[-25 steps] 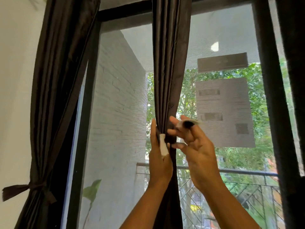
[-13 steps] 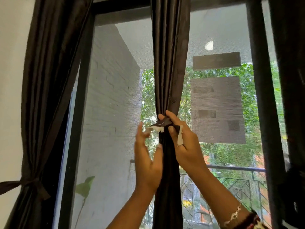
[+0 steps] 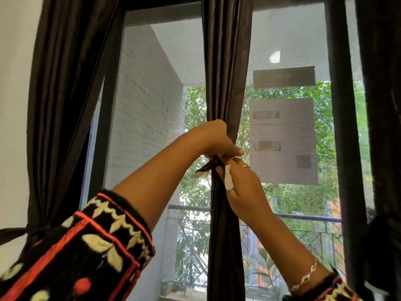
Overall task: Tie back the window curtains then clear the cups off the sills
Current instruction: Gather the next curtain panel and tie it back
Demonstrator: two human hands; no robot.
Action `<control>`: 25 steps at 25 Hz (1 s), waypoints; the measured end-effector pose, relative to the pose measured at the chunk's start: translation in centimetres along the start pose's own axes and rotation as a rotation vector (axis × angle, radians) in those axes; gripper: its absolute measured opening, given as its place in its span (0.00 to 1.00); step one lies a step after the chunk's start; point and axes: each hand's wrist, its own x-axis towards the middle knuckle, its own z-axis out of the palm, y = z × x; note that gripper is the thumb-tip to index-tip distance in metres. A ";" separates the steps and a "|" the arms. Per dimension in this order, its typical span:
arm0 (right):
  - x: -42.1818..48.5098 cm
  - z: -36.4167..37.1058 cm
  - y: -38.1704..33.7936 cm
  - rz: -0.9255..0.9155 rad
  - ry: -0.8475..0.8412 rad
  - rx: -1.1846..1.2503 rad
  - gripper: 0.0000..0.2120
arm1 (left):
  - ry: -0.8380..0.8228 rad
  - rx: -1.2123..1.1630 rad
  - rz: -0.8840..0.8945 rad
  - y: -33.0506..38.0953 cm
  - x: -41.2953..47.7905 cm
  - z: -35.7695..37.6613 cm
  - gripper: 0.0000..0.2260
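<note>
Window frame (image 3: 340, 127) behind, middle curtain (image 3: 225, 72) bunched tight: left hand (image 3: 213, 137) grip curled round folds, holding bundle; right hand (image 3: 243, 185) grip pinching tie (image 3: 206, 168) end for knotting.

Curtains, dark: three. Left curtain (image 3: 65, 105), centre curtain (image 3: 225, 61), right curtain (image 3: 382, 105).
Tie strips seen: two. Left tie strip (image 3: 13, 232) round left curtain; centre tie strip (image 3: 205, 167) at centre curtain.
Hands: two. Left hand (image 3: 214, 139), right hand (image 3: 243, 187), both gripping centre tie strip.
Embroidered sleeves: two. Left sleeve (image 3: 86, 246), right sleeve (image 3: 329, 288).
Bracelet (image 3: 308, 274): one, right wrist.
Ring (image 3: 245, 166): one, right hand.
Dark rectangular patches on window screen (image 3: 282, 35): two. Upper patch (image 3: 284, 80), lower patch (image 3: 282, 127).
Balcony railing (image 3: 303, 217): one.
Round light (image 3: 275, 57) outside: one.
</note>
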 end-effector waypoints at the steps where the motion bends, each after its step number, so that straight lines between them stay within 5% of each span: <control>1: -0.2 -0.3 -0.1 -0.039 0.018 -0.023 0.21 | -0.016 -0.019 -0.016 -0.1 0.0 0.2 0.13; 5: -0.8 -1.7 -0.1 -0.278 0.170 -0.180 0.15 | 0.027 -0.138 -0.056 -0.9 0.0 0.9 0.08; 12: 1.9 -4.6 -0.2 -0.310 0.290 -0.072 0.12 | 0.173 -0.351 0.077 -2.4 -0.9 2.3 0.06; 17: 6.7 -4.9 0.6 -0.107 0.190 0.024 0.16 | 0.225 -0.491 0.194 -2.8 -2.1 3.6 0.06; 25: 8.1 -2.9 1.6 -0.100 0.040 0.048 0.11 | 0.608 -0.362 0.363 -4.6 -2.1 7.1 0.19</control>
